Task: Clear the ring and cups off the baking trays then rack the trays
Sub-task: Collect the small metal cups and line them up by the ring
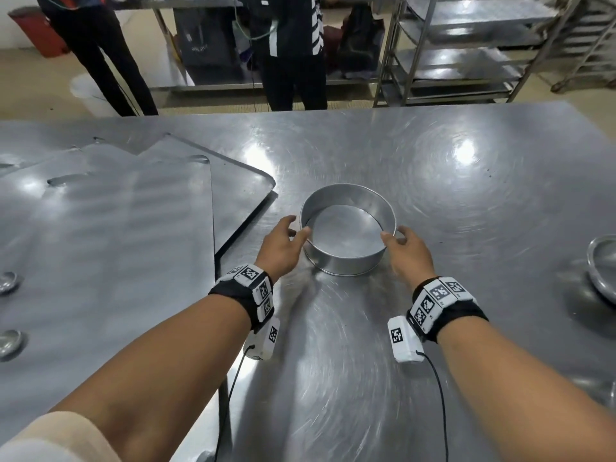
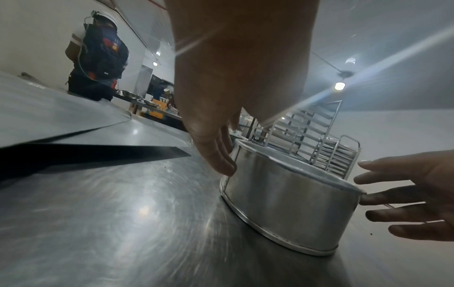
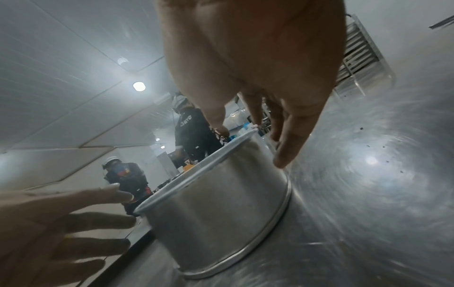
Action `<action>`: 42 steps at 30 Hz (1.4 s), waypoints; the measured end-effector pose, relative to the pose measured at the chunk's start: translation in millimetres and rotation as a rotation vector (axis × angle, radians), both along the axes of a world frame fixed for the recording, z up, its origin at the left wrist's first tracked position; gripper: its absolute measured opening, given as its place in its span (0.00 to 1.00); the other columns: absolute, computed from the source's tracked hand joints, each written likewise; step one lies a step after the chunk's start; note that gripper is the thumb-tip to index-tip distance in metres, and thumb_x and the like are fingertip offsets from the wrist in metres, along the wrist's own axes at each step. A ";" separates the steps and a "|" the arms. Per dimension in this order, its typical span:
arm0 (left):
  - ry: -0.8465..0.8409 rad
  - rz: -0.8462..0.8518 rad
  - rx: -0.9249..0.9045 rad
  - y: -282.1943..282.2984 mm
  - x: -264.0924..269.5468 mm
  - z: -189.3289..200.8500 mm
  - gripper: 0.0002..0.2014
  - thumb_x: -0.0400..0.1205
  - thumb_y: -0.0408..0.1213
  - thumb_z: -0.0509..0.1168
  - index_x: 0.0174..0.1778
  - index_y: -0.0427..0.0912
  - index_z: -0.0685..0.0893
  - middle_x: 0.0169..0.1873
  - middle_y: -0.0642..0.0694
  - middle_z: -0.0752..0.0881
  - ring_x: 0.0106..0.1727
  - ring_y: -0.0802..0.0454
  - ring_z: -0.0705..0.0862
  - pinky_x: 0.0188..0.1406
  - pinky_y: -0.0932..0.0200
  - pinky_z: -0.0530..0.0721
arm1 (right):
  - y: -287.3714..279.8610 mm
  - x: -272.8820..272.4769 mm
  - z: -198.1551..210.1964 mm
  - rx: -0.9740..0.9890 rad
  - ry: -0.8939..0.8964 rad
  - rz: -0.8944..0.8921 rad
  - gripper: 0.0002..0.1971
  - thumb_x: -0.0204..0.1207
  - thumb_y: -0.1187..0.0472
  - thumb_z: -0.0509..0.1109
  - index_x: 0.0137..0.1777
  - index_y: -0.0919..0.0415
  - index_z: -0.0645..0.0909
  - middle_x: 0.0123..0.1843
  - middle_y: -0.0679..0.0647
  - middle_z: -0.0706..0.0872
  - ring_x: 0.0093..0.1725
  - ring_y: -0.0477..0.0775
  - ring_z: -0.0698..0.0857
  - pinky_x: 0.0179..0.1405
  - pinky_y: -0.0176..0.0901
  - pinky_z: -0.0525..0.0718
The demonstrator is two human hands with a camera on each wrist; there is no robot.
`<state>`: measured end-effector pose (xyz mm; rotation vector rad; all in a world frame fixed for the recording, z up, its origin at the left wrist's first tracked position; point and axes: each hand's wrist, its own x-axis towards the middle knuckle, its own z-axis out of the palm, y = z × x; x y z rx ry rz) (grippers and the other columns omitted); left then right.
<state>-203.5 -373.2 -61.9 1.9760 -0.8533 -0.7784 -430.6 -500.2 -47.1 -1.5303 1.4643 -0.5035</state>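
The metal ring [image 1: 346, 261] stands upright on the steel table [image 1: 466, 211], just right of the baking trays [image 1: 110, 228]. My left hand [image 1: 296, 228] is at its left side, thumb over the rim and fingers spread along the wall. My right hand [image 1: 395, 235] mirrors it on the right side. In the left wrist view my left hand's straight fingers [image 2: 221, 159] touch the ring [image 2: 290, 203]; my right hand [image 2: 383, 194] reaches it with spread fingers. The right wrist view shows my right hand [image 3: 253, 136] at the rim of the ring [image 3: 216, 194]. Small metal cups [image 1: 8, 281] sit on the near tray.
The trays lie overlapped at the left, one corner [image 1: 253, 181] jutting toward the ring. A metal bowl [image 1: 603, 268] sits at the table's right edge. A tray rack [image 1: 460, 45] stands beyond the table's far right. Two people [image 1: 290, 61] stand across the table.
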 end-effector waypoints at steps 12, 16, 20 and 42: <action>-0.144 0.025 0.064 146.7 46.1 54.1 0.18 0.83 0.56 0.68 0.59 0.46 0.86 0.46 0.50 0.91 0.41 0.51 0.91 0.44 0.56 0.88 | 115.4 76.8 39.0 -0.244 -0.038 0.202 0.15 0.82 0.49 0.68 0.63 0.54 0.83 0.58 0.52 0.88 0.56 0.55 0.85 0.54 0.44 0.76; -0.188 0.098 0.115 225.1 86.4 53.0 0.15 0.83 0.55 0.68 0.57 0.49 0.86 0.46 0.51 0.91 0.41 0.53 0.90 0.43 0.55 0.87 | 169.0 132.5 39.4 -0.232 -0.031 0.465 0.15 0.82 0.47 0.68 0.63 0.54 0.83 0.57 0.49 0.87 0.56 0.49 0.84 0.54 0.43 0.78; -0.192 0.205 0.165 308.9 134.5 44.8 0.17 0.82 0.56 0.67 0.60 0.50 0.86 0.45 0.51 0.90 0.42 0.54 0.89 0.44 0.55 0.87 | 231.7 195.1 43.7 -0.206 0.040 0.706 0.15 0.83 0.45 0.68 0.63 0.53 0.83 0.55 0.47 0.86 0.55 0.48 0.84 0.53 0.42 0.78; -0.358 0.616 0.339 577.5 320.4 4.1 0.25 0.78 0.47 0.73 0.71 0.46 0.80 0.68 0.42 0.73 0.66 0.39 0.80 0.67 0.47 0.80 | 446.8 420.0 16.0 -0.179 0.152 1.038 0.22 0.73 0.48 0.79 0.65 0.52 0.83 0.57 0.49 0.86 0.56 0.50 0.85 0.53 0.43 0.78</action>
